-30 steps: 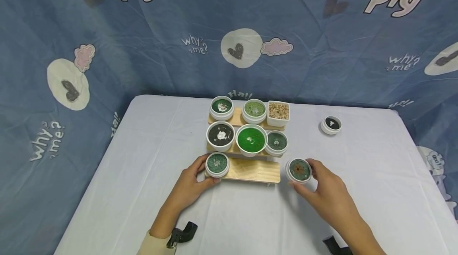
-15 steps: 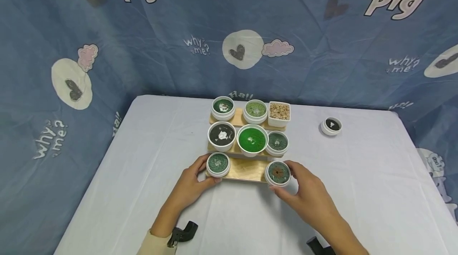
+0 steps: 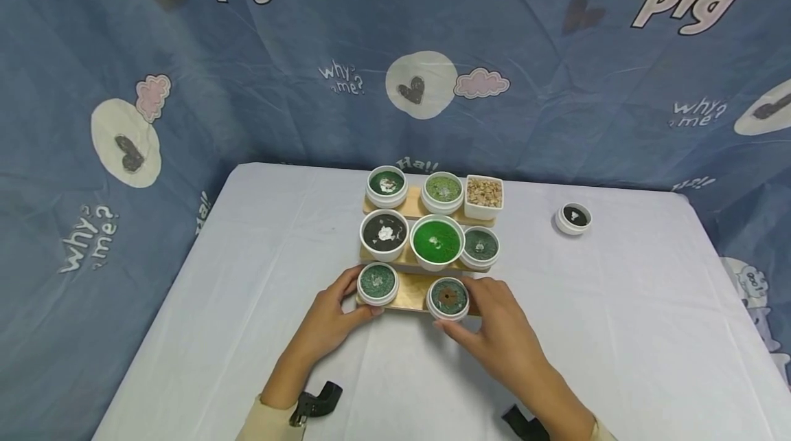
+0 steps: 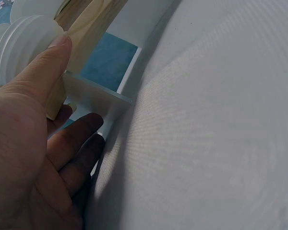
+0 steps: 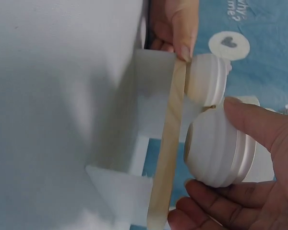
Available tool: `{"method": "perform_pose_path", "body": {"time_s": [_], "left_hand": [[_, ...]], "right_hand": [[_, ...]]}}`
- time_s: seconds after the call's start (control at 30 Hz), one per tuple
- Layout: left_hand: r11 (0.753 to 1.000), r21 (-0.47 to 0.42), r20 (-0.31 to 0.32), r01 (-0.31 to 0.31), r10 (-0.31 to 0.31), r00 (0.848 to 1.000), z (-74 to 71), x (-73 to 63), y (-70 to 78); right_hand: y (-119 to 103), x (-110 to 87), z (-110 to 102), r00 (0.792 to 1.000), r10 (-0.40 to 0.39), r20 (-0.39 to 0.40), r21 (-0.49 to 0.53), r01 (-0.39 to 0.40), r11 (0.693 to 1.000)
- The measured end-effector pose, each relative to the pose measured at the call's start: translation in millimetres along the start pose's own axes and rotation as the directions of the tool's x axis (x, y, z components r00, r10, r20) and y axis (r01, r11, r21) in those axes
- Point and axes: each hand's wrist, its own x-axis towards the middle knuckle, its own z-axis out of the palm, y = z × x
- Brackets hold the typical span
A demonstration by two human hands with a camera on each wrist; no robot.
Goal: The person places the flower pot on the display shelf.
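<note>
A three-step wooden stand [image 3: 410,292] sits on the white table. On the left end of its lowest step is a small round white pot [image 3: 377,281] with speckled green filling; my left hand [image 3: 327,323] holds it, thumb in front and fingers behind. In the left wrist view, that thumb lies against the pot's ribbed side [image 4: 26,48] by the board's edge. My right hand [image 3: 503,324] pinches another round white pot [image 3: 448,298], green with a brown centre, over the same step. The right wrist view shows this pot [image 5: 218,148] tilted, its base a little off the board [image 5: 169,139].
The middle step bears a black-filled cup [image 3: 384,233], a bright green cup [image 3: 437,242] and a dark green pot [image 3: 480,246]. Behind them stand two green pots and a square dish of tan bits [image 3: 484,195]. A small black-filled pot [image 3: 573,218] sits far right.
My right hand has carried the brown-centred pot leftward, from beside the stand to over its lowest step. My left hand has stayed in place on its pot.
</note>
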Motion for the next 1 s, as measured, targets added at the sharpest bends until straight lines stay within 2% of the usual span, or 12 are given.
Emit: {"method": "perform_pose_path", "body": {"time_s": [0.3, 0.67, 1.0], "left_hand": [[1.000, 0.016, 0.001, 0.005, -0.005, 1.000, 0.6, 0.6, 0.2], [1.000, 0.015, 0.006, 0.012, -0.012, 1.000, 0.1, 0.8, 0.6], [1.000, 0.002, 0.002, 0.007, -0.007, 1.000, 0.6, 0.8, -1.0]], "right_hand": [[-4.8, 7.6, 10.9, 0.998, -0.056, -0.016, 0.002, 0.056, 0.998], [-5.9, 12.9, 20.3, 0.996, -0.083, -0.044, 0.047, 0.085, 0.995], [-8.5, 18.1, 27.2, 0.996, -0.064, -0.061, 0.059, 0.067, 0.996]]}}
